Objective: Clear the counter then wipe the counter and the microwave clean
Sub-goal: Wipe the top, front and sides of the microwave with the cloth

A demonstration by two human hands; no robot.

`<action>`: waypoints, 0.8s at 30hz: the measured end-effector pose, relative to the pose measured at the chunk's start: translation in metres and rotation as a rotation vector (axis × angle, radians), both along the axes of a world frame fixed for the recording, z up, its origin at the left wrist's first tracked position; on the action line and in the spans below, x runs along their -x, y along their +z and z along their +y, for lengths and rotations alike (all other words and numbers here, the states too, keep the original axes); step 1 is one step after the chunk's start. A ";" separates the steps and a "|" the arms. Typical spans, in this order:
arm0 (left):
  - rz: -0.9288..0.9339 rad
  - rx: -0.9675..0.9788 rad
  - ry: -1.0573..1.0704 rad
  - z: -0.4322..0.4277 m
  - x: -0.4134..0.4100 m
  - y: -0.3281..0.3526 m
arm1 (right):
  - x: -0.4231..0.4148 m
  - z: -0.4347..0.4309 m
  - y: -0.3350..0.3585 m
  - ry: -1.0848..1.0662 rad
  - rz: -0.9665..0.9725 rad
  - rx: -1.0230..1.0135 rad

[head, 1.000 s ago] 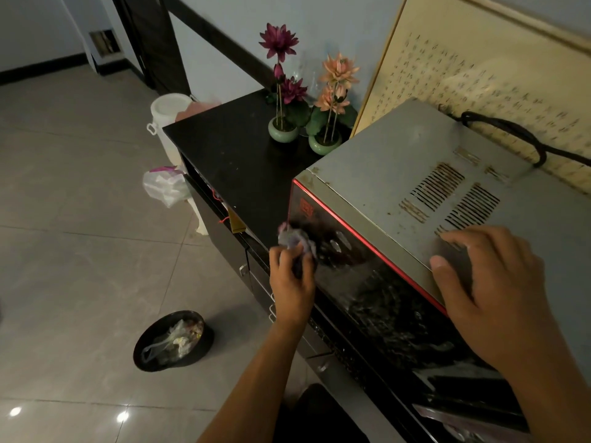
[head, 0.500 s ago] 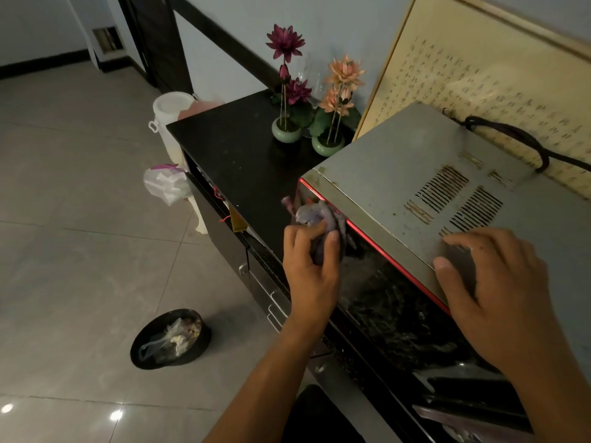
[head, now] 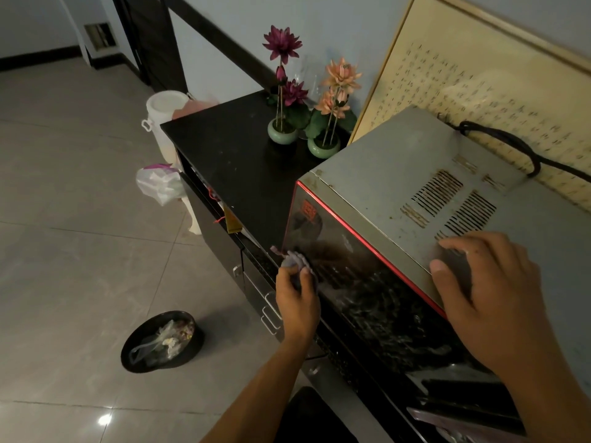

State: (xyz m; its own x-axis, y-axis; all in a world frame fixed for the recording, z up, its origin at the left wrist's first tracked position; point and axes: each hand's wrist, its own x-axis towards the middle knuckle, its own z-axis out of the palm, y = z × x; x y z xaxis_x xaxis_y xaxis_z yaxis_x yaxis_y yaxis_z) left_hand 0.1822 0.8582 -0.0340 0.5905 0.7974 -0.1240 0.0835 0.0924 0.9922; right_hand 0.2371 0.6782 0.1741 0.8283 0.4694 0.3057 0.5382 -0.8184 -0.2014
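A grey microwave with a red-edged dark glass door stands on the black counter. My left hand grips a crumpled purple-grey cloth and presses it against the lower left part of the door. My right hand lies on the microwave's top near the front edge, fingers slightly bent over the vent slots, holding nothing.
Two small green pots of artificial flowers stand at the counter's back. A framed calligraphy panel leans behind the microwave, with a black cable on top. On the floor sit a black bin, a plastic bag and a white bucket.
My left hand slid the cloth up the door toward its top left corner, then back down to the lower left. My right hand stayed on the microwave's top.
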 end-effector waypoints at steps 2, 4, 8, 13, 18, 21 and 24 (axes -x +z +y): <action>-0.106 -0.092 0.015 0.004 -0.004 0.032 | 0.000 0.001 0.000 -0.002 -0.001 0.000; -0.253 -0.258 0.014 0.005 -0.008 0.074 | 0.000 0.001 -0.001 -0.001 -0.004 0.004; -0.435 -0.532 -0.015 -0.005 -0.010 0.110 | 0.000 0.001 -0.001 0.017 -0.030 -0.002; -0.263 -0.357 -0.030 -0.002 -0.006 0.030 | 0.000 0.001 -0.001 0.004 -0.021 0.005; 0.055 0.122 0.035 -0.013 0.003 -0.028 | 0.000 0.001 0.000 0.008 -0.011 0.003; 0.089 0.202 0.058 -0.022 0.002 -0.023 | -0.001 0.001 0.001 0.009 -0.005 -0.006; -0.030 0.136 0.095 -0.023 -0.003 0.013 | 0.000 0.001 0.001 0.012 -0.005 -0.012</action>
